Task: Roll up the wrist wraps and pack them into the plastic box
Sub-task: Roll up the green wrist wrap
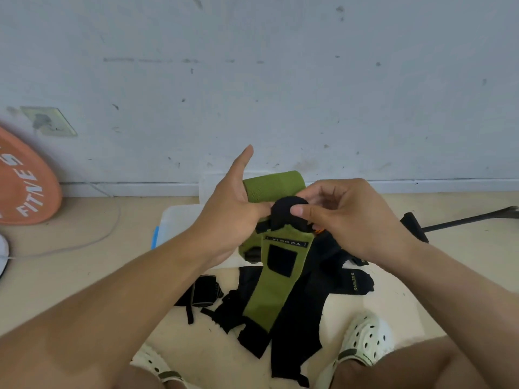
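Rolling green wrist wrap (276, 279): we are pinching black roll (283, 213) with right hand (348, 217), left hand (233, 214) bracing left side, fingers hidden; loose tail hanging near, toward us.

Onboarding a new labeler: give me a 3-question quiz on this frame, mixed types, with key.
1. True or false: the green wrist wrap hangs partly unrolled from the hands.
2. Which hand pinches the black roll at the wrap's top: A) left hand B) right hand?
3. Fill in: loose black wraps lie on the ____ between the white shoes.

Key: 1 true; 2 B; 3 floor.
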Available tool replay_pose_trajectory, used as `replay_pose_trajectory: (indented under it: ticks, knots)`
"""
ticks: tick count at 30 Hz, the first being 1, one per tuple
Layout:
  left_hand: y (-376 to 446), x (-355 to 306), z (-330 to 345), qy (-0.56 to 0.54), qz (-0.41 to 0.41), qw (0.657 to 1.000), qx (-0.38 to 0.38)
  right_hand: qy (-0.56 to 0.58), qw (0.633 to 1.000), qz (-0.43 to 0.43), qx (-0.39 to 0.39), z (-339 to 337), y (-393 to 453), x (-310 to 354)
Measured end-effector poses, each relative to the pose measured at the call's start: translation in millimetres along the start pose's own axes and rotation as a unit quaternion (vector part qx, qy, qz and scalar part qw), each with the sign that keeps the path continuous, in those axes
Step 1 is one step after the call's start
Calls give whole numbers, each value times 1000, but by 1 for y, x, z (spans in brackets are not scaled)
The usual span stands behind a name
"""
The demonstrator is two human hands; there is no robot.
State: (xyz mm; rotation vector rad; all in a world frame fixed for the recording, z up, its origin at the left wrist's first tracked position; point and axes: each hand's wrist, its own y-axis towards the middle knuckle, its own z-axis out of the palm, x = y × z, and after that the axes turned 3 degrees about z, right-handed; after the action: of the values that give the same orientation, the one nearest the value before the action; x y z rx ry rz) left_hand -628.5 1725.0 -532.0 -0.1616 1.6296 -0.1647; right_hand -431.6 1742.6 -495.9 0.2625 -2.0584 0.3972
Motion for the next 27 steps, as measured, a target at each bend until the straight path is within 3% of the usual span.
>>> replay_pose_trajectory:
  ticks: [14,21,27]
  knots:
    - [3,3,7,-22,-9,998,52,25,997,11,-73,3,4,-3]
    - [-1,-4,11,-155,-57,986,18,22,994,22,-102,6,5,-6]
    - [-9,-1,19,-47,-20,999,11,11,993,34,-109,8,7,-6]
